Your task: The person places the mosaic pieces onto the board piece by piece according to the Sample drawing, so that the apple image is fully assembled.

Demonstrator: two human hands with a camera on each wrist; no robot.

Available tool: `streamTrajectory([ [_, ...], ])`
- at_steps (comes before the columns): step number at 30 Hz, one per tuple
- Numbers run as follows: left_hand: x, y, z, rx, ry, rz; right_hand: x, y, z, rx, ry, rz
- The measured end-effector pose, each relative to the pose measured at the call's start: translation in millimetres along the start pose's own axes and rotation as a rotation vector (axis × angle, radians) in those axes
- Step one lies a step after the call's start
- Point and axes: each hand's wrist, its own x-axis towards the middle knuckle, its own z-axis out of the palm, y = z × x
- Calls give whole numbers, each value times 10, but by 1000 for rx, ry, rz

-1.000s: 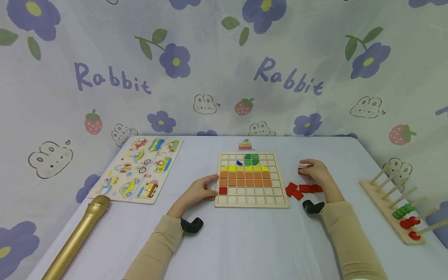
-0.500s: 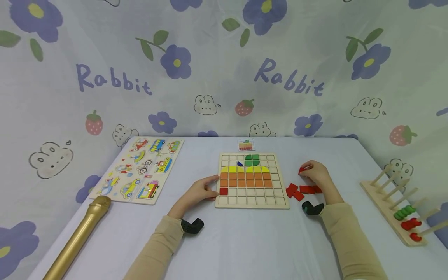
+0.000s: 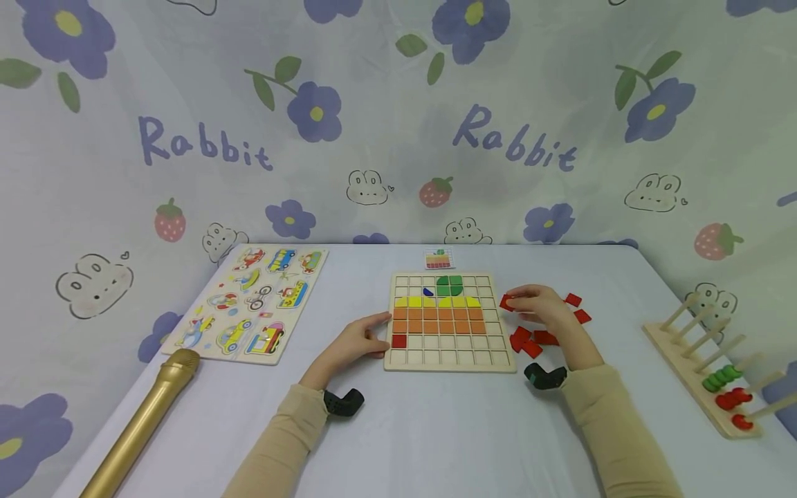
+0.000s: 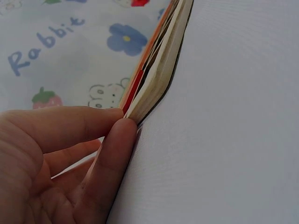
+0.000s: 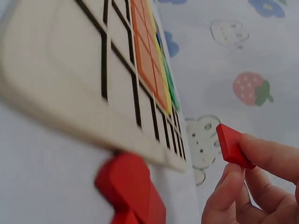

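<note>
A wooden grid board [image 3: 448, 357] carries rows of orange tiles [image 3: 438, 321], yellow tiles [image 3: 457, 302], green pieces [image 3: 450, 286], a small blue piece [image 3: 428, 292] and one red tile [image 3: 398, 341] at its left. My left hand [image 3: 349, 346] rests at the board's left edge, index finger and thumb spread along it; the left wrist view has both fingertips [image 4: 124, 133] right at the rim. Beyond the board's right edge, my right hand [image 3: 548, 315] pinches a red square tile [image 5: 232, 145] between thumb and fingers, raised in the right wrist view.
Loose red tiles [image 3: 531, 348] lie right of the board, some partly behind the right hand. A small pattern card [image 3: 438, 259] is behind the board. Left are a vehicle puzzle [image 3: 249, 304] and a gold microphone [image 3: 143, 422]; right, a peg stand with beads [image 3: 700, 380].
My right hand has picked up a red tile and moved left with it toward the board, uncovering more red tiles behind it. The left hand stays at the board's edge.
</note>
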Motion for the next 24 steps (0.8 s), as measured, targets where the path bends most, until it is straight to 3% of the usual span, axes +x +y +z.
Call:
streamTrajectory([
  [9, 5, 2, 4, 8, 6, -7, -43, -188, 528, 77, -179, -62],
  [18, -5, 5, -4, 4, 3, -12, -47, -317, 1156, -150, -221, -144],
  [24, 2, 3, -2, 16, -2, -4, -73, -329, 1425, -215, -199, -206],
])
